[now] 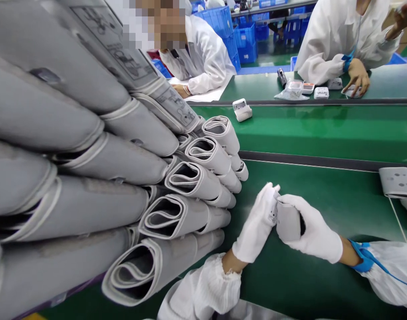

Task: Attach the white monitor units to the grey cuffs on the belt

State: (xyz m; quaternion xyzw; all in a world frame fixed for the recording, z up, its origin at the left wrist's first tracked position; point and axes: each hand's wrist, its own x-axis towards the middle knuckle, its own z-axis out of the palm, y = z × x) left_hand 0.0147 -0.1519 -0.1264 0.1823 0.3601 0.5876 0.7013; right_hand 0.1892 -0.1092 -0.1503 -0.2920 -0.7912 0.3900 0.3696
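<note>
Both my hands wear white gloves and meet over the green bench. In my left hand [259, 224] is a small white plastic device [273, 211], mostly covered by the fingers, with dark marks or holes on the side facing right. My right hand [312, 231] is closed around a rolled grey cuff [288, 222], whose dark hollow shows near the fingers. The cuff sits right against the device; whether they are joined I cannot tell. A blue band circles my right wrist, with a cord trailing from it.
Stacked rolled grey cuffs [176, 215] fill the left side, close to my left arm. Another cuff [397, 182] lies at the right edge. On the green strip ahead rests a white device [242, 110]. Two people in white coats sit opposite, near small white devices [321, 93].
</note>
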